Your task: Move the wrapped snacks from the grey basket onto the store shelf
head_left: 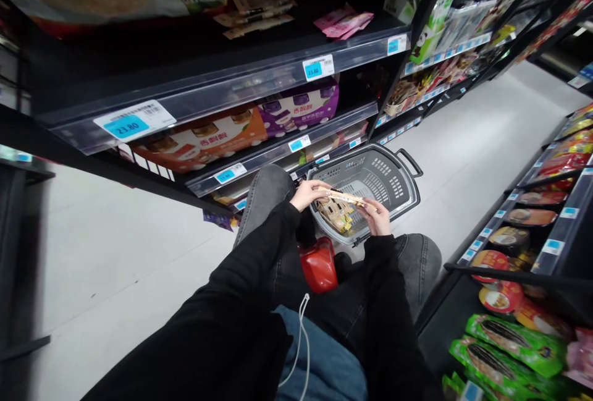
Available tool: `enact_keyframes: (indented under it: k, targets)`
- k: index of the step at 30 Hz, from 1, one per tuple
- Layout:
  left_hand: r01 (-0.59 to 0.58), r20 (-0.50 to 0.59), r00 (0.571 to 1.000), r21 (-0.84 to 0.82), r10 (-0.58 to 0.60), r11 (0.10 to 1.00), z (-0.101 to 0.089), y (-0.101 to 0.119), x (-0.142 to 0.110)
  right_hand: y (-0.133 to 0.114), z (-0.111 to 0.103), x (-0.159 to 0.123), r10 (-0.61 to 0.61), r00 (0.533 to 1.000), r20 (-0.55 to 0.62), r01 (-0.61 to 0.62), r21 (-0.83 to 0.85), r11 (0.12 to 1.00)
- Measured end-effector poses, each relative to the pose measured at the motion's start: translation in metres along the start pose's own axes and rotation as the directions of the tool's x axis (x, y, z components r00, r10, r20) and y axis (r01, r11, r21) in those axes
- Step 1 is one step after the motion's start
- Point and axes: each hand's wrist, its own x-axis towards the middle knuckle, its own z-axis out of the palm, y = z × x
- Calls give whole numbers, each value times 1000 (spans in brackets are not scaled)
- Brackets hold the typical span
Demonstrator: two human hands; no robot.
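Note:
A slim tan packet is stretched between my two hands, above the near side of a grey shopping basket. My left hand pinches its left end, and the fingers of my right hand close on the other end. Under the packet, several tan and yellow packets lie inside the basket; part of them is covered by what I hold. The small print on the packet is too fine to read. Similar thin packets lie on the upper shelf in front of me.
Black shelving stands close ahead, with price tags, pink packets and purple boxed cups below. The basket's handle points away to the right. A red glossy object sits between my legs. Another shelf borders the aisle at right.

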Motion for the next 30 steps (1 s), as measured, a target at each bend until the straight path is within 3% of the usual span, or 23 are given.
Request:
enact_keyframes:
  k: [5,7,12,16,19,22,25,30]
  targets:
    - [-163,-22,983,334,181,928,-2,2,0,5,-4,4,-3,996,-84,-1,-49,999]
    - [-199,-11,975,397,222,896,-2,2,1,5,-5,4,8,996,-90,-13,-49,999]
    - [-178,-3,982,308,188,935,-1,1,1,4,-1,5,-4,990,-140,-7,-78,997]
    - [-157,64,987,239,146,958,0,-1,2,4,1,4,-53,984,-171,31,-129,991]
    - [-136,188,979,303,81,943,0,-3,3,8,0,5,-70,989,-127,48,-169,984]
    - [-134,332,943,457,-29,879,5,-5,0,15,-1,6,-43,998,-45,31,-236,971]
    - [-169,384,920,564,-76,809,11,-8,-4,22,2,5,7,999,53,9,-287,958]
    - [-162,454,883,528,-116,834,16,-17,-4,22,13,-1,72,981,181,-26,-245,969]
